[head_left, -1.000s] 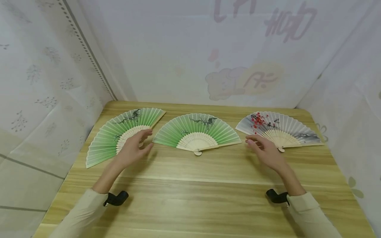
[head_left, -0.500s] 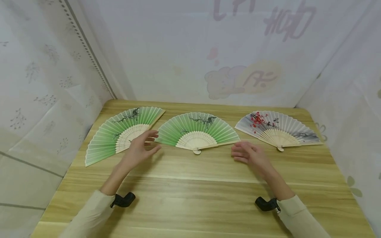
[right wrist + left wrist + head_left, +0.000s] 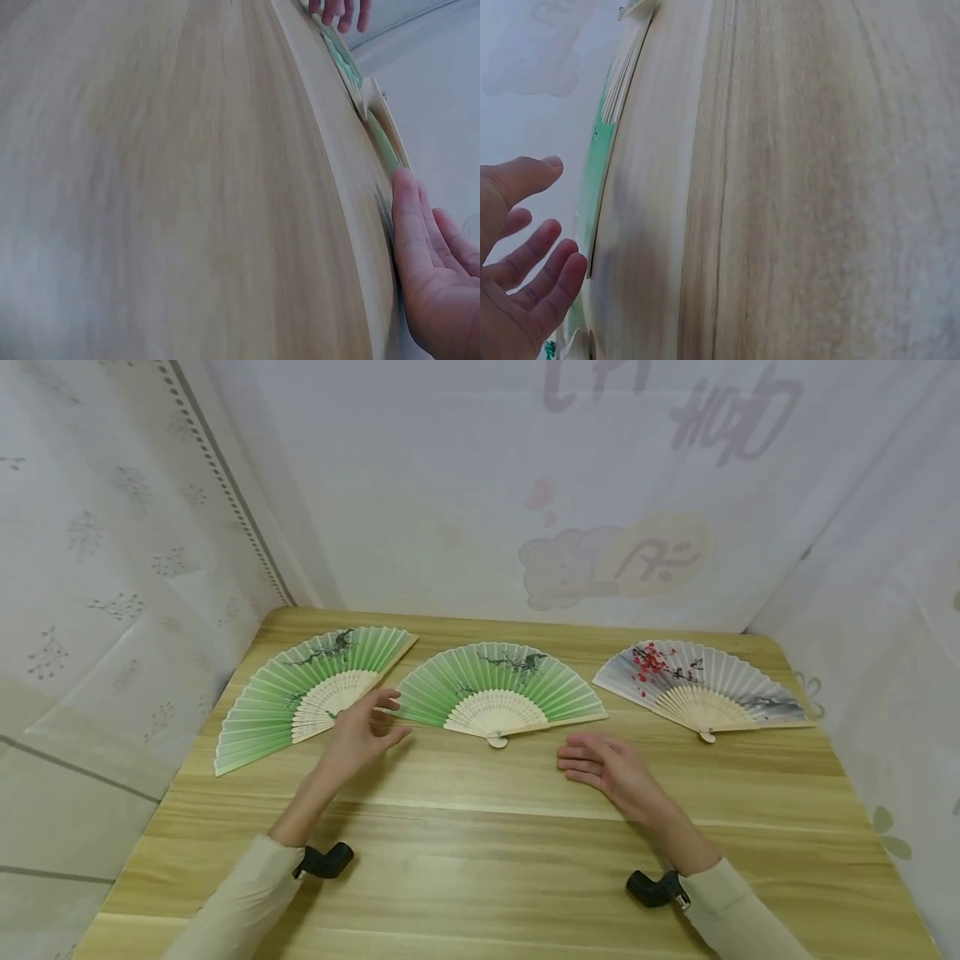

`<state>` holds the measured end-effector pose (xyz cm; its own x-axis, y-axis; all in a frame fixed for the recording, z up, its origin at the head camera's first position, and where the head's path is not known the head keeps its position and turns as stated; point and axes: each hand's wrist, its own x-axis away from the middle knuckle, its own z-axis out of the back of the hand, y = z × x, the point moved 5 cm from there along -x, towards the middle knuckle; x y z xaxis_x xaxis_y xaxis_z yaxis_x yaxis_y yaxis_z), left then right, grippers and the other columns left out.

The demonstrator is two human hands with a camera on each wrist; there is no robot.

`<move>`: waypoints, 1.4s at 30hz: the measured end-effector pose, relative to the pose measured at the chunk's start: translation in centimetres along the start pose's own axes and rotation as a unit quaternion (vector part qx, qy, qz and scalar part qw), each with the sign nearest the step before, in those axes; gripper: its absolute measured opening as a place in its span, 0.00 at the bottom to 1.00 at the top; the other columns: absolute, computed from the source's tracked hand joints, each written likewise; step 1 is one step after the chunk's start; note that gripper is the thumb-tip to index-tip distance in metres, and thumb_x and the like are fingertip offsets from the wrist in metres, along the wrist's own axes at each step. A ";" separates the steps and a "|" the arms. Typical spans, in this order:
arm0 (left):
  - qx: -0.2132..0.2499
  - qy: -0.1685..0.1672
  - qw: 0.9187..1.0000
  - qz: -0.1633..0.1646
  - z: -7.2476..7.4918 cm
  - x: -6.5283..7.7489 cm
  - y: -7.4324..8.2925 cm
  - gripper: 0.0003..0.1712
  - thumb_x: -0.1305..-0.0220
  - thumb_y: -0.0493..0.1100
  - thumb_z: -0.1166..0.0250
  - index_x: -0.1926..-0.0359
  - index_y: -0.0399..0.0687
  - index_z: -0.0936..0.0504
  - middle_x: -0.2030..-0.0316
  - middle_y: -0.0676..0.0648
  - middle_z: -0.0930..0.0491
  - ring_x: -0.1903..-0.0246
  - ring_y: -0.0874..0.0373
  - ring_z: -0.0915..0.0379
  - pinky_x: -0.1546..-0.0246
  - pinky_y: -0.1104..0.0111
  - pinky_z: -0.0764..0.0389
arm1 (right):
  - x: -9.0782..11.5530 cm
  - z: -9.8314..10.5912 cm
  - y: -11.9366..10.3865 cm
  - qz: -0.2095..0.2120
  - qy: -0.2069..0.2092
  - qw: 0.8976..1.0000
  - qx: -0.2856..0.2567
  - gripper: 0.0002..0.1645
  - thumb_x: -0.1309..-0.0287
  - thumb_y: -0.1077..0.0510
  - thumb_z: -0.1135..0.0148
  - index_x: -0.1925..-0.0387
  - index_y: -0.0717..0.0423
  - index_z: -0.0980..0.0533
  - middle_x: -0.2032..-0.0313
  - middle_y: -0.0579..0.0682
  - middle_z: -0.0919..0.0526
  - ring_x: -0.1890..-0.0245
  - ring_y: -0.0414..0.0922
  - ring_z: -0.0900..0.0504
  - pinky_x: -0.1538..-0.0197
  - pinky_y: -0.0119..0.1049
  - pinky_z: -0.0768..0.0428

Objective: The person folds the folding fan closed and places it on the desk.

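Observation:
Three spread folding fans lie in a row on the wooden table. The left green fan (image 3: 300, 697) is tilted, its lower right part behind my left hand (image 3: 363, 731). That hand holds nothing; its fingers are relaxed, thumb apart, between this fan and the middle green fan (image 3: 498, 681). My right hand (image 3: 615, 772) hovers just below the middle fan's right tip, fingers extended, holding nothing. To its upper right lies the grey-white fan (image 3: 705, 685) with red blossoms. The left wrist view shows the left hand (image 3: 525, 277) beside a green fan's edge; the right wrist view shows the right hand (image 3: 435, 262) with straight fingers.
The wooden table (image 3: 465, 860) reaches back to a pale cloth backdrop (image 3: 412, 485) printed with a bear and letters. Patterned curtains (image 3: 112, 568) hang along the left and right sides. A black wrist camera (image 3: 326, 860) sits at each cuff.
My right hand has moved left and toward me, from beside the grey-white fan to below the middle fan's right tip. The left hand has shifted slightly right. The fans stay in place.

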<state>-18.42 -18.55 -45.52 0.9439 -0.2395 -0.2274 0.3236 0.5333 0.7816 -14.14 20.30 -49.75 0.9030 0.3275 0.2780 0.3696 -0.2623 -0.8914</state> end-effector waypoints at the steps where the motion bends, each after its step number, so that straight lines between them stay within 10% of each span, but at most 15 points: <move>1: -0.004 0.000 1.000 0.007 0.0 0.0 -0.1 0.32 0.42 0.32 0.24 0.39 0.31 0.26 0.53 0.32 0.19 0.57 0.36 0.18 0.56 0.47 0.17 | -0.1 -0.2 0.1 -0.002 -0.001 1.000 -0.006 0.38 0.23 0.50 0.46 0.33 0.81 0.41 0.41 0.75 0.27 0.45 0.59 0.19 0.42 0.50 0.23; 13: -0.044 -0.016 0.996 0.074 0.3 0.2 -1.4 0.31 0.39 0.39 0.24 0.39 0.32 0.25 0.62 0.40 0.16 0.66 0.48 0.19 0.64 0.56 0.20 | -1.1 -1.9 1.0 -0.027 0.011 0.998 -0.061 0.34 0.23 0.56 0.46 0.31 0.78 0.43 0.39 0.74 0.28 0.42 0.58 0.21 0.38 0.48 0.26; 42: -0.105 -0.025 0.988 0.106 0.3 -0.3 -1.8 0.30 0.38 0.43 0.24 0.41 0.31 0.24 0.69 0.47 0.16 0.69 0.51 0.19 0.63 0.53 0.21 | -2.3 -4.3 1.8 -0.039 0.060 0.982 -0.173 0.26 0.23 0.67 0.51 0.31 0.74 0.44 0.36 0.72 0.31 0.35 0.59 0.27 0.37 0.45 0.27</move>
<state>-19.32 -19.68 -46.64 0.9892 -0.1414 -0.0374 0.1299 0.7313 0.6695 -14.56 15.14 -50.47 0.8806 0.2556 0.3991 0.4724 -0.5398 -0.6967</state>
